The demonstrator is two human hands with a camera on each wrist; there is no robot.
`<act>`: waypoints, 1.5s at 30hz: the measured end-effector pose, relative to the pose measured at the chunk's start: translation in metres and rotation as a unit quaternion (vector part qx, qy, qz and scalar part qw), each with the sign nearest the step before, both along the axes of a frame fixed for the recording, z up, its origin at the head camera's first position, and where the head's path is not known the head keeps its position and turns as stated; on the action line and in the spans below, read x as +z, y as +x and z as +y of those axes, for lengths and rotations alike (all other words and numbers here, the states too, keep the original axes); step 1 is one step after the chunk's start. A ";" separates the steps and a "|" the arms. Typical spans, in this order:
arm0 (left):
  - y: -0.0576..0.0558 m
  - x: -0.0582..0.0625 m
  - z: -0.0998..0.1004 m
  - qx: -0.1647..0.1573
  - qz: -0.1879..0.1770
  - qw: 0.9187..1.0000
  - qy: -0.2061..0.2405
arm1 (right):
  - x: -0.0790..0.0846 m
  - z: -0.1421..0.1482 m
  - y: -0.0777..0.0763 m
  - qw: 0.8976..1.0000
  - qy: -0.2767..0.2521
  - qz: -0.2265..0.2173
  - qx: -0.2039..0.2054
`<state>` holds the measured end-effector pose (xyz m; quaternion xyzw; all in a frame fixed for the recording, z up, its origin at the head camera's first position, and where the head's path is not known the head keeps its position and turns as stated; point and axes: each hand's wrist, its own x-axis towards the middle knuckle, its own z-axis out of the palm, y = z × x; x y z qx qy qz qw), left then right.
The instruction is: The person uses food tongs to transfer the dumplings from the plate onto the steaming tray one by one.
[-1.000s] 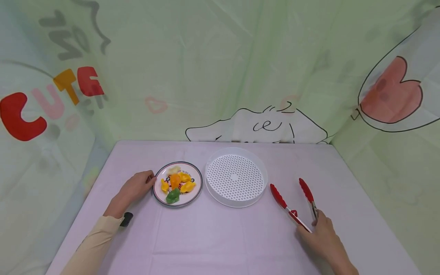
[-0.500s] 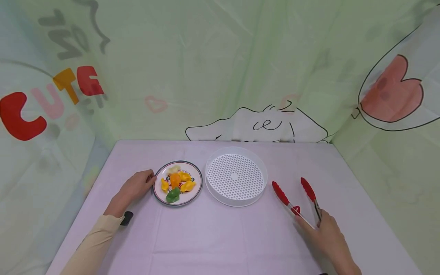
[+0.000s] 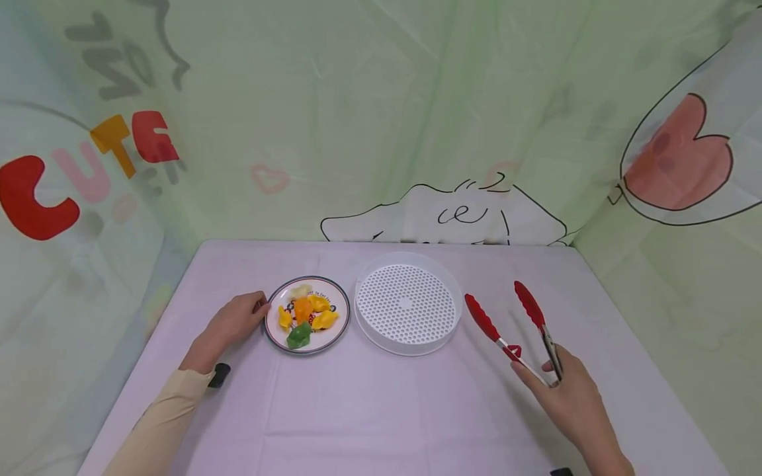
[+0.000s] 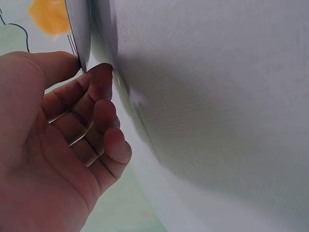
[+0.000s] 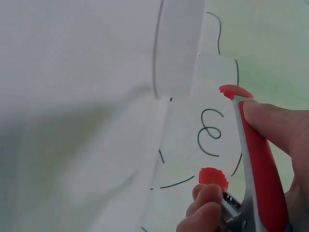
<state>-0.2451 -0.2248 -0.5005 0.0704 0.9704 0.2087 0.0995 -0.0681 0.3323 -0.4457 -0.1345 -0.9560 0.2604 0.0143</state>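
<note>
Red-tipped tongs (image 3: 487, 325), spread wide, are held by the right hand (image 3: 574, 396); the left hand (image 3: 235, 322) pinches a plate (image 3: 327, 339) of dumpling-shaped pieces (image 3: 303, 309) beside a perforated white tray (image 3: 407, 304).

Tongs (image 3: 483, 318) are red and silver, white plate (image 3: 324, 339) has a dark-lined rim, dumpling-ish bits (image 3: 325, 320) come in yellow, orange, green and cream, sieve (image 3: 407, 317) is white and dotty.

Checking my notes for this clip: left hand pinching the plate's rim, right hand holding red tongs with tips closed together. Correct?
Not quite: the tongs are spread, tips apart, as the head view shows. The left hand pinches the plate's rim; the right hand holds the tongs.
</note>
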 end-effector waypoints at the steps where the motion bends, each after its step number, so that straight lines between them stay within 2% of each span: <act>1: 0.000 0.000 0.000 -0.001 0.000 1.000 0.001 | 0.001 -0.003 -0.001 1.000 -0.001 -0.001 0.004; 7: -0.002 0.002 -0.002 -0.006 -0.004 1.000 0.004 | 0.010 -0.021 -0.004 1.000 0.010 0.012 0.025; 13: -0.002 0.001 -0.002 -0.004 -0.005 1.000 0.005 | 0.017 -0.039 -0.007 0.997 0.025 0.046 0.064; 17: -0.002 0.001 -0.002 -0.006 -0.003 1.000 0.009 | 0.019 -0.050 -0.013 0.995 0.030 0.053 0.083; 30: -0.001 0.002 0.001 -0.009 -0.003 1.000 0.014 | 0.028 -0.095 -0.035 0.986 0.046 0.056 0.149; 38: 0.000 0.005 0.002 -0.009 -0.010 1.000 0.012 | 0.027 -0.121 -0.046 0.982 0.061 0.042 0.174; 45: 0.000 0.008 0.004 -0.001 -0.015 1.000 0.006 | 0.024 -0.143 -0.056 0.975 0.066 0.054 0.207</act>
